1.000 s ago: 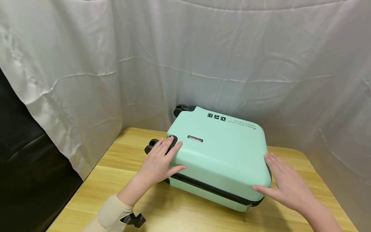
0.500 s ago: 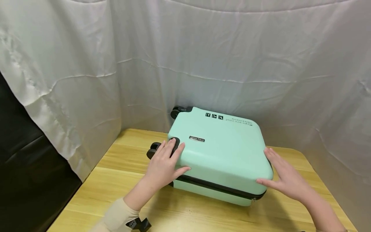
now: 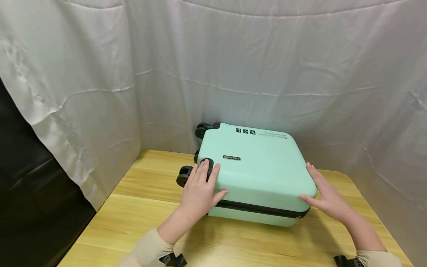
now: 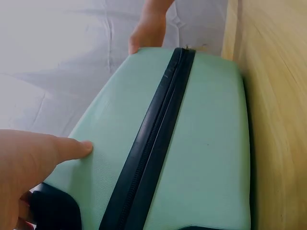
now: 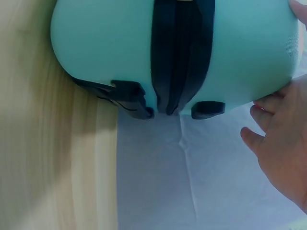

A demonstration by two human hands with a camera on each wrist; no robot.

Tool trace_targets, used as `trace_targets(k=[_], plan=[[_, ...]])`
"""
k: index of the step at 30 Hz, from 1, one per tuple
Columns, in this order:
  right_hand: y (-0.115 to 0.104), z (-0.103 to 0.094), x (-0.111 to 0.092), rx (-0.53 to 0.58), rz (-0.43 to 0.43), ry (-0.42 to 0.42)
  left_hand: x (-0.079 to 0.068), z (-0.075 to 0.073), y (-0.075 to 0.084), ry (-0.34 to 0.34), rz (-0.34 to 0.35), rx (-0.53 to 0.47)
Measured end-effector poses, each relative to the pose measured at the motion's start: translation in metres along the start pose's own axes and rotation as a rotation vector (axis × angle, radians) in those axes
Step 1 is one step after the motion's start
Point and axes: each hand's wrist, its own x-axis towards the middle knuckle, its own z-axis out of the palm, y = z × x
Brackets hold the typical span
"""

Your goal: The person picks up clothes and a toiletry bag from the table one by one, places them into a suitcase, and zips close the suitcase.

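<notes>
A mint-green hard-shell suitcase [image 3: 263,159] lies flat on the wooden table, its black wheels [image 3: 184,175] pointing left. My left hand [image 3: 198,194] rests on its near left corner, fingers spread over the black corner guard [image 3: 209,167]. The left thumb presses the near side above the black zipper band [image 4: 148,139], as the left wrist view shows. At the opposite end, my right hand [image 3: 330,198] lies against the near right corner with its fingers straight. In the right wrist view, that end has the zipper band running down it and black fittings [image 5: 208,109] beside the band.
Pale grey cloth [image 3: 233,74] hangs behind the table and along both sides, close to the suitcase's far edge. Bare wooden tabletop [image 3: 140,215] shows in front and to the left. Black cloth [image 3: 30,193] hangs at the far left.
The suitcase has turned a little counterclockwise as seen from above: its near left corner has shifted right, its right end away from me. Both hands have moved along with it.
</notes>
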Motion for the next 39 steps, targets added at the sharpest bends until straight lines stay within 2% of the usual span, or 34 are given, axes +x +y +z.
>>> trace_targets(k=[4, 8, 14, 18, 24, 27, 30, 33, 36, 39], plan=[[0.002, 0.002, -0.002, 0.016, 0.024, 0.015, 0.0, 0.003, 0.001, 0.02, 0.007, 0.004], [0.001, 0.007, -0.006, 0.02, 0.037, 0.044, -0.001, 0.003, -0.005, 0.03, 0.022, -0.04], [0.0, 0.017, -0.016, 0.033, 0.053, 0.146, -0.002, 0.002, -0.02, 0.038, 0.053, -0.123], [0.003, 0.025, -0.029, 0.044, 0.086, 0.215, -0.003, 0.001, -0.03, 0.039, 0.059, -0.134], [0.011, 0.041, -0.048, 0.089, 0.083, 0.315, -0.004, 0.002, -0.043, 0.019, 0.055, -0.124], [0.013, 0.049, -0.055, 0.154, 0.116, 0.351, -0.002, 0.003, -0.048, 0.032, 0.062, -0.116], [0.014, 0.055, -0.062, 0.223, 0.2, 0.373, -0.001, 0.004, -0.053, 0.052, 0.073, -0.103], [0.015, 0.06, -0.067, 0.333, 0.299, 0.356, 0.0, 0.006, -0.056, 0.057, 0.083, -0.082], [0.017, 0.065, -0.07, 0.563, 0.356, 0.288, 0.001, 0.007, -0.058, 0.034, 0.086, -0.061], [0.02, 0.07, -0.073, 0.771, 0.377, 0.204, 0.002, 0.007, -0.059, 0.003, 0.084, -0.057]])
